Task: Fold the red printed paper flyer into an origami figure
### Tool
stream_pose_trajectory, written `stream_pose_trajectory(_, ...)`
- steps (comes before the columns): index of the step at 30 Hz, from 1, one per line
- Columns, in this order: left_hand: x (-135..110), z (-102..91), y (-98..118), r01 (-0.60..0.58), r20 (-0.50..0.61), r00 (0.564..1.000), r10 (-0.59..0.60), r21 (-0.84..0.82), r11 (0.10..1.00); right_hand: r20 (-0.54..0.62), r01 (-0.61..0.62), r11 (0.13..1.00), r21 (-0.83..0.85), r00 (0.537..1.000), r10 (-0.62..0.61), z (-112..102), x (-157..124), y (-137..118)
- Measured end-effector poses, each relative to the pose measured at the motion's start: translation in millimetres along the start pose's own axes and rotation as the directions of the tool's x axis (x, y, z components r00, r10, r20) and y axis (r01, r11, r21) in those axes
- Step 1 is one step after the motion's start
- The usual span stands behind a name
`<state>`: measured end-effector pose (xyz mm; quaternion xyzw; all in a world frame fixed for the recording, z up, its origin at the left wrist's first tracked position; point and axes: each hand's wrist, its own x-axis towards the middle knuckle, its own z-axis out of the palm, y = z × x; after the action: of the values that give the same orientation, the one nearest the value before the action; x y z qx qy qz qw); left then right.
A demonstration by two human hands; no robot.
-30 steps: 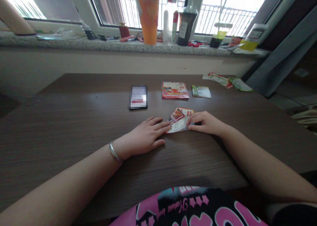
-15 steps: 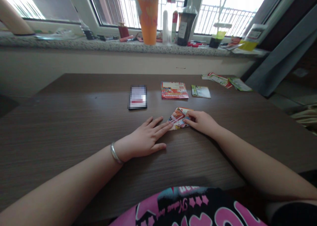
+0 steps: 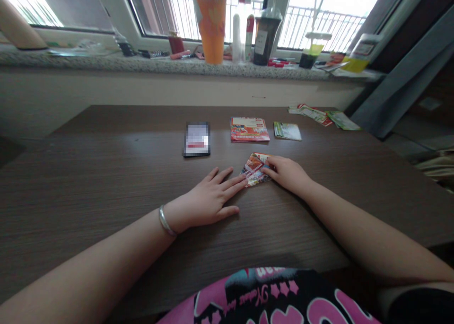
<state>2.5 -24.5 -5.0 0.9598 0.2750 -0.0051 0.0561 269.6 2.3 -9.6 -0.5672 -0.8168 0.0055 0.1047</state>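
Note:
A small folded red printed leaflet [image 3: 254,168] lies on the dark wooden table [image 3: 106,172] in front of me. My left hand [image 3: 209,198] rests flat on the table with fingers stretched out, and its fingertips touch the leaflet's left corner. My right hand [image 3: 287,172] lies on the leaflet's right side, fingers pressing down on the fold. A silver bangle [image 3: 165,221] circles my left wrist.
A phone [image 3: 197,139] lies behind my left hand. A red flyer [image 3: 248,128] and a green-white one [image 3: 287,131] lie further back, more leaflets [image 3: 321,115] at the far right. The windowsill [image 3: 159,65] carries an orange cup [image 3: 212,21], bottles and drink cups.
My right hand has slid left across the leaflet, flattening it into a smaller folded shape. The left hand has stayed in place.

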Motion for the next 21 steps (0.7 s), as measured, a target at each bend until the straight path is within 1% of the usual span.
stream_pose_trajectory(5,-0.5,-1.5,0.8,-0.008,-0.008,1.000,0.008,-0.016,1.000,0.028,-0.052,0.998,-0.028,0.998,0.053,-2.6,0.9,-1.3)
stream_pose_trajectory(11,-0.7,-3.1,0.9,-0.002,0.001,1.000,0.002,-0.020,1.000,0.043,-0.045,0.999,-0.012,0.998,0.046,-2.6,2.8,-0.3)
stream_pose_trajectory(16,-0.7,-4.8,1.0,-0.056,-0.037,0.998,0.056,-0.015,0.998,0.064,-0.049,0.999,0.001,0.997,0.048,-4.2,3.3,5.9)
stream_pose_trajectory(21,-1.5,-6.1,-0.1,-0.107,-0.059,0.993,0.106,-0.016,0.994,0.105,-0.098,0.995,-0.024,0.989,0.100,-10.8,-0.1,9.7)
